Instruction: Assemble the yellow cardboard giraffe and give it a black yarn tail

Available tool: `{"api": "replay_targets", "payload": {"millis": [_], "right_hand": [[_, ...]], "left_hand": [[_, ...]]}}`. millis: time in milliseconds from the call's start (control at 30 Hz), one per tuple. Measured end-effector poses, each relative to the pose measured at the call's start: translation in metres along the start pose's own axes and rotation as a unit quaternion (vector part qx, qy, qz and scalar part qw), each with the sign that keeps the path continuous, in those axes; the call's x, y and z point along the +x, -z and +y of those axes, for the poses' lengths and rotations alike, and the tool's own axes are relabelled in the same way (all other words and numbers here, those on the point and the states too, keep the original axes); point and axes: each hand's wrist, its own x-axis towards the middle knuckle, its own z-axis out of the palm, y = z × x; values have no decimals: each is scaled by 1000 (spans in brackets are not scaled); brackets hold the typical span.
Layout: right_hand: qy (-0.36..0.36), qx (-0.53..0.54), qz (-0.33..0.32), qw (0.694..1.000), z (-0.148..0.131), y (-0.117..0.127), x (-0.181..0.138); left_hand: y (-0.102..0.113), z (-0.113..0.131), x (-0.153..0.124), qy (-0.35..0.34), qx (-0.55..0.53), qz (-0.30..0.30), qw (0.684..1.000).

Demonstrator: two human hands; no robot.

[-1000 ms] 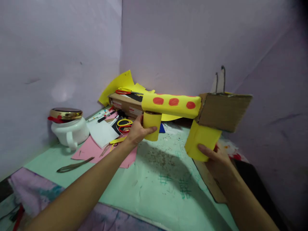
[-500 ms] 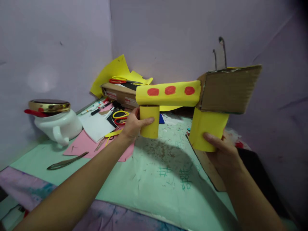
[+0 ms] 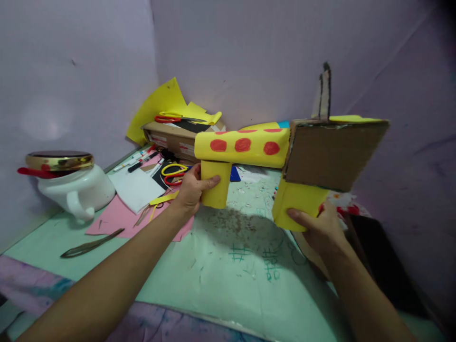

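Note:
Held up above the table is a cardboard model [image 3: 242, 146], a yellow paper tube with red spots. A yellow tube leg [image 3: 216, 183] stands under its left end, and my left hand [image 3: 194, 187] is closed around that leg. Under the right end is a wider yellow leg [image 3: 295, 204], gripped by my right hand [image 3: 322, 225] with the thumb across its front. A brown cardboard piece [image 3: 335, 154] covers the right end, and two thin upright strips [image 3: 323, 92] with dark edges rise from it. The fingers behind both legs are mostly hidden.
At left stands a white mug-like pot [image 3: 78, 190] with a gold-rimmed lid. Pink paper [image 3: 114, 216], white paper [image 3: 138, 187], scissors [image 3: 173, 175] and markers lie beside it. A cardboard box [image 3: 167, 140] with more scissors is behind. A dark flat object [image 3: 384, 261] lies right.
The model has tipped forward, its right end sinking slightly, so more red spots on the tube's top show. Both hands keep hold of the legs. The whole view has shifted a little.

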Motion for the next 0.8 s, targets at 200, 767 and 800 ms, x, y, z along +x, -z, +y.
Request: {"api": "replay_targets", "payload": {"millis": [200,767,800], "right_hand": [[9,-60,-24,998,14,10,3],[28,-208,-28,977,18,15,4],[33,-233,-34,971,16,15,3]], "left_hand": [[2,-5,1,0,13,5,1000],[4,-6,2,-1,12,-5,1000],[5,-6,3,-4,14,-11,1000]]}}
